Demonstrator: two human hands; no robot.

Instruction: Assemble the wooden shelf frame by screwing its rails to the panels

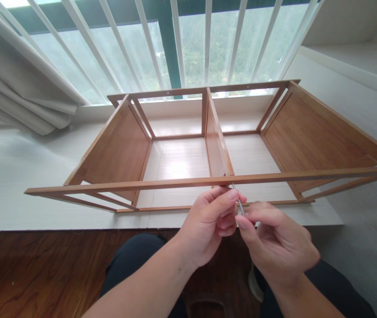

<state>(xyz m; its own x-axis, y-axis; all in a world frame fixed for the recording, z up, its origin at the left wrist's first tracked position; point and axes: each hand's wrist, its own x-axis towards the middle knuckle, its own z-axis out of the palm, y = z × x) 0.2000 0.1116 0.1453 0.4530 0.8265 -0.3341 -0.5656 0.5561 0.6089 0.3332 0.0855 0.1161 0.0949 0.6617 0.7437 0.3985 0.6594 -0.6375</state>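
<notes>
A thin grey metal rod [239, 201], shaped like a hex key's shaft or a long bolt, slants down from the front rail [182, 181] of a brown wooden frame. Its upper end is at the rail, just below the middle divider [215, 132]; whether it sits in a hole I cannot tell. My left hand [210, 221] is closed under the rail, thumb and fingertips against the rod's upper part. Around the lower end, my right hand [276, 243] pinches with thumb and forefinger. The rod's tip is partly hidden by those fingers.
The frame stands on a pale ledge [36, 176], with side panels at left [115, 154] and right [327, 132]. Behind are window bars [208, 44]; a grey curtain [23, 75] hangs left. Dark wooden floor [43, 269] and my knees lie below.
</notes>
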